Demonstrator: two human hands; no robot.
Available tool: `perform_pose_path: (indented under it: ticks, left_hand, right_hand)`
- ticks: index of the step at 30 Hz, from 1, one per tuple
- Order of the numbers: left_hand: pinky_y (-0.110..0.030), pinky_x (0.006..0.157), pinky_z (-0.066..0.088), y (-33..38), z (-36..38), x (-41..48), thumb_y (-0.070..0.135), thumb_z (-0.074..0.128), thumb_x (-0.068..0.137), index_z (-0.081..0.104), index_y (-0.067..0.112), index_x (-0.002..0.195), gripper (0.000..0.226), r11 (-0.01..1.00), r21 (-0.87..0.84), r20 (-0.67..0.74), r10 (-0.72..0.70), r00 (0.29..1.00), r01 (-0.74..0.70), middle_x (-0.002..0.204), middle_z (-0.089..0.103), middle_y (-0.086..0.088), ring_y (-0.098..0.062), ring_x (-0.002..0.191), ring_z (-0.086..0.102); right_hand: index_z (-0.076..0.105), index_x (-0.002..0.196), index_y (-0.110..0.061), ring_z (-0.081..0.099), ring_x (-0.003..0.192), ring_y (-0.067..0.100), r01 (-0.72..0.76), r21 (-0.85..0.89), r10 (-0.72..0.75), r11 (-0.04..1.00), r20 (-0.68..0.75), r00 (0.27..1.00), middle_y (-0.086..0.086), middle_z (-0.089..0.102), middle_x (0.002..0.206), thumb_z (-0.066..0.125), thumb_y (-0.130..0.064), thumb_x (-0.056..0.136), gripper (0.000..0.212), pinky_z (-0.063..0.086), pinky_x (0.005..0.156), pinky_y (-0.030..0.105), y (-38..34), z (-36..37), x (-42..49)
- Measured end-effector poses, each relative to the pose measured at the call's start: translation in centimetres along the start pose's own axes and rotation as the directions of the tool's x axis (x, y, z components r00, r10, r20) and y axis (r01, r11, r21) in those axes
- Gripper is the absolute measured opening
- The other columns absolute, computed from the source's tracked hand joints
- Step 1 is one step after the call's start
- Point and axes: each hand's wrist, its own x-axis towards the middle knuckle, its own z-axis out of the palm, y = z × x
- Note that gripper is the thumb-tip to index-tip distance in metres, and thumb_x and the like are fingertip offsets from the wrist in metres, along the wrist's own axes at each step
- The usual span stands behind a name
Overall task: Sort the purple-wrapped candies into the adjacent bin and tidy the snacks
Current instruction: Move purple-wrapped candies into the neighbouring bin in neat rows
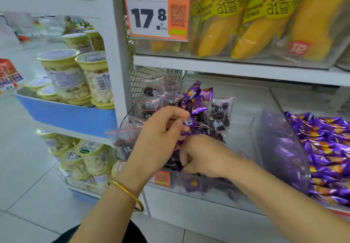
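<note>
Currently: left hand (162, 129) pinches purple candies (198, 101); right hand (200, 155) curled (grip hidden); bin (280, 148) lies right, nearer it.

Light: we saw bright, even light.
Glare: on the clear divider (278, 148).
Edges: we found them soft, bowed.

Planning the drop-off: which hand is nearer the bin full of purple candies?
Right. The right hand sits left of the full bin; the left hand is farther left.
</note>
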Motion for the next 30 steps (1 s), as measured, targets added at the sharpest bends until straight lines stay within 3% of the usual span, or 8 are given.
perform_pose_path:
  ticks: [2,5,10,13,16,19,23,30]
  left_hand:
    - [-0.018,0.074,0.051,-0.1,0.0,0.1,-0.001,0.044,0.093,0.059,0.027,0.094,0.031,0.999,0.023,-0.01,0.023,1.0,-0.023,0.099,0.064,0.003,-0.003,0.089,0.063]
    - [-0.018,0.086,0.048,-0.5,0.2,0.1,0.012,0.053,0.093,0.056,0.027,0.106,0.02,0.999,0.039,0.087,0.016,0.996,-0.019,0.107,0.063,0.006,0.0,0.098,0.059]
    - [-0.049,0.079,0.051,-1.1,0.9,0.3,0.034,0.064,0.078,0.056,0.018,0.091,0.022,0.985,0.172,0.146,-0.026,0.989,0.0,0.089,0.066,-0.008,-0.03,0.089,0.064]
    - [-0.036,0.075,0.053,-0.9,1.0,0.7,0.015,0.059,0.089,0.051,0.016,0.084,0.009,0.996,0.076,-0.072,-0.033,0.997,0.039,0.079,0.063,-0.004,-0.012,0.078,0.066]
    - [-0.042,0.079,0.054,-0.4,1.3,0.6,0.013,0.053,0.092,0.048,0.017,0.087,0.008,0.994,-0.043,-0.105,-0.101,0.989,0.097,0.083,0.06,-0.002,-0.014,0.086,0.067]
    - [-0.04,0.077,0.058,-0.1,1.7,0.5,0.009,0.048,0.094,0.047,0.012,0.095,0.004,0.978,-0.154,-0.078,-0.157,0.985,0.144,0.093,0.061,-0.006,-0.027,0.094,0.065]
    - [-0.028,0.069,0.059,0.5,2.0,0.7,0.002,0.041,0.096,0.045,0.012,0.097,0.011,0.945,-0.277,-0.057,-0.195,0.979,0.172,0.096,0.061,-0.007,-0.014,0.082,0.065]
    - [-0.034,0.071,0.059,0.2,2.4,1.3,0.005,0.046,0.096,0.04,0.013,0.109,0.016,0.932,-0.342,-0.115,-0.166,0.979,0.118,0.103,0.062,-0.009,-0.011,0.074,0.067]
  right_hand:
    - [0.07,0.075,-0.012,0.052,0.058,0.003,-0.044,0.293,0.068,0.955,-0.072,0.995,-0.007,0.059,0.065,0.076,-0.014,0.073,0.007,0.04,0.056,0.015,1.5,-1.4,-0.8]
    - [0.065,0.071,-0.01,0.048,0.046,0.006,-0.045,0.736,0.214,0.676,-0.137,0.967,0.0,0.061,0.057,0.072,-0.007,0.077,0.01,0.04,0.045,0.016,3.0,-3.4,-2.2]
    - [0.064,0.082,-0.007,0.06,0.057,0.011,0.062,0.92,0.293,0.387,-0.186,0.938,0.007,0.065,0.07,0.059,-0.005,0.088,0.008,0.05,0.048,0.021,3.3,-4.0,-1.5]
    - [0.064,0.091,-0.019,0.059,0.074,0.015,-0.033,0.686,0.339,0.727,-0.318,0.885,0.0,0.061,0.083,0.062,-0.008,0.087,0.013,0.05,0.065,0.027,5.2,-3.5,-0.6]
    - [0.055,0.126,-0.027,0.051,0.097,0.014,-0.144,0.263,0.172,0.954,-0.086,0.981,-0.004,0.053,0.103,0.07,-0.028,0.082,0.046,0.04,0.082,0.024,5.7,-1.8,0.0]
    - [0.042,0.137,-0.032,0.05,0.112,0.021,-0.153,0.139,0.165,0.978,-0.076,0.983,0.005,0.048,0.12,0.069,-0.036,0.081,0.063,0.041,0.095,0.031,4.8,0.2,0.6]
    - [0.057,0.124,-0.026,0.056,0.107,0.027,-0.161,0.12,0.185,0.98,-0.236,0.954,0.007,0.058,0.117,0.065,-0.018,0.083,0.042,0.046,0.089,0.037,4.5,0.6,1.1]
    - [0.062,0.087,-0.019,0.044,0.057,0.005,-0.103,0.437,0.301,0.893,-0.413,0.86,-0.004,0.051,0.069,0.049,-0.004,0.087,0.019,0.032,0.051,0.016,5.4,-3.7,-2.1]
